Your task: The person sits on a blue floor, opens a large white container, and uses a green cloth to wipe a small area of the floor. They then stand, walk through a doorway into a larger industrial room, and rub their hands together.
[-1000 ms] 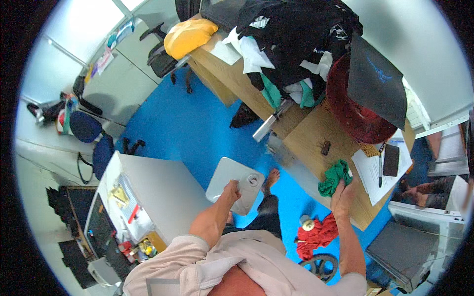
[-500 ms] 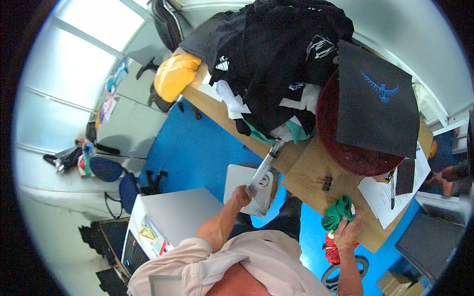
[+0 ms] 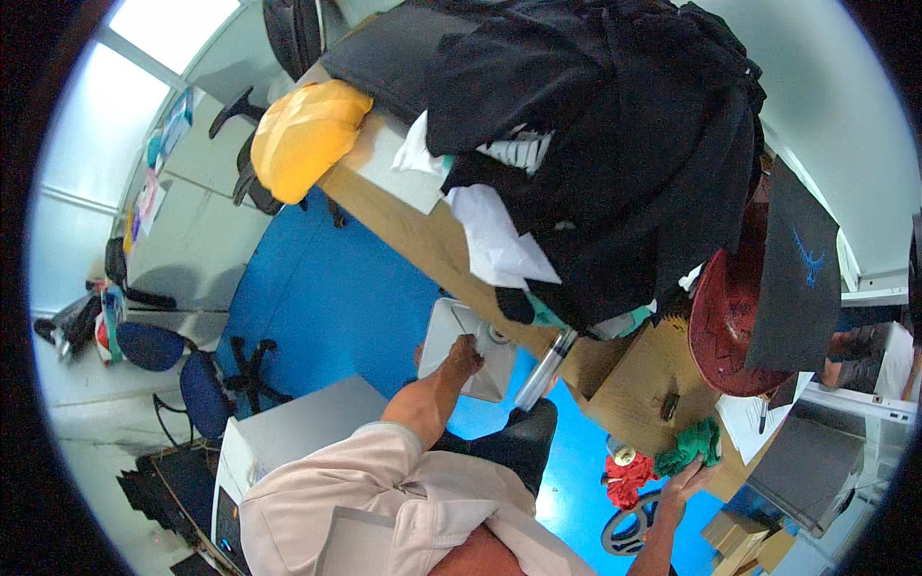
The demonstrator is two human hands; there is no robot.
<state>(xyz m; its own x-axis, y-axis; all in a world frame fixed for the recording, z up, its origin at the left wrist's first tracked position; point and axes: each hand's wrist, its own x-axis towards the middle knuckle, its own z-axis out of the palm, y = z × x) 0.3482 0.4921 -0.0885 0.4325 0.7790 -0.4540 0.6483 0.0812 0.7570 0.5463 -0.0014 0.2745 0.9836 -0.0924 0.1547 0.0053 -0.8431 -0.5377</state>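
Right hand [image 3: 685, 480] at a bunched, bright green cloth [image 3: 689, 447], four o'clock in the wearer's view.
I note its fingers touching the cloth on the light-brown wooden desk [image 3: 622, 399]; whether they clamp it, I cannot tell. Left hand [image 3: 468, 356], near six o'clock, overlaps a white, round-cornered panel [image 3: 492, 372]; grip unclear. Clear, glossy tube [image 3: 545, 371] at that hand's three o'clock.

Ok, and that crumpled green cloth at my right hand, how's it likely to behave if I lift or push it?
The green cloth will probably be floppy, since it's bunched into soft folds. It's likely light, looking like a small fabric bundle against the right hand. Pushed, it would probably bunch or slide rather than roll, given its uneven shape.
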